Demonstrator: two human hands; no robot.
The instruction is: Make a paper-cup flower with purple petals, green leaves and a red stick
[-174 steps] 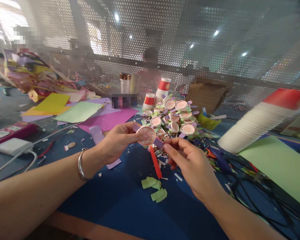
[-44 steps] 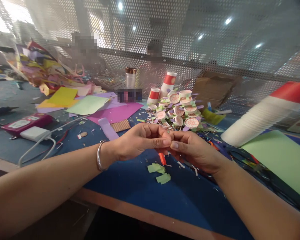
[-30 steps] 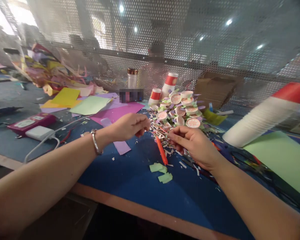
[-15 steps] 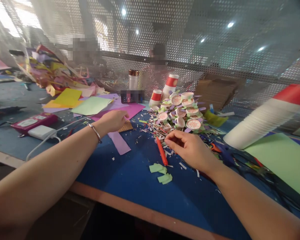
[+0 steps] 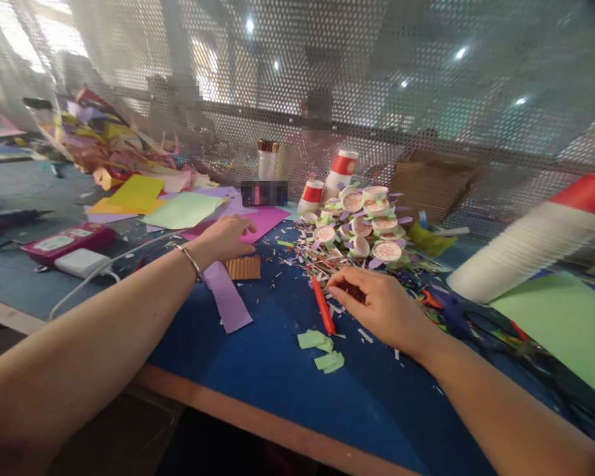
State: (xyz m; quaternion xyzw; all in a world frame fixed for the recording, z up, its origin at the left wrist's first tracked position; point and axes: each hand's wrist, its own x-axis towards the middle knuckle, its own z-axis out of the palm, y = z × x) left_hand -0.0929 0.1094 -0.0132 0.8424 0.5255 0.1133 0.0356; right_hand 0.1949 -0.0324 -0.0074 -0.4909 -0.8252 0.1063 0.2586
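Observation:
My left hand (image 5: 224,238) is over the left-centre of the blue table (image 5: 268,370), fingers apart and empty, just above a purple paper strip (image 5: 232,305) and a corrugated cardboard piece (image 5: 244,268). My right hand (image 5: 369,297) hovers right of a red pen-like tool (image 5: 323,305), its thumb and index finger close together; whatever they hold, if anything, is too small to make out. Several small green paper pieces (image 5: 317,340) lie nearer the front edge. Behind my right hand rises a heap of small cup-like pieces (image 5: 361,228) with green and purple paper tabs.
Stacked paper cups (image 5: 525,244) lean at the right beside a green sheet (image 5: 565,317) and dark cables. Coloured sheets (image 5: 183,209), a magenta box (image 5: 69,239) and a white adapter (image 5: 85,262) lie left. Paper scraps surround the heap; a perforated screen (image 5: 367,79) stands behind.
My left hand's fingers have spread and lifted off the cardboard piece, which now shows more fully. The purple strip has shifted slightly left and towards me. My right hand has barely moved.

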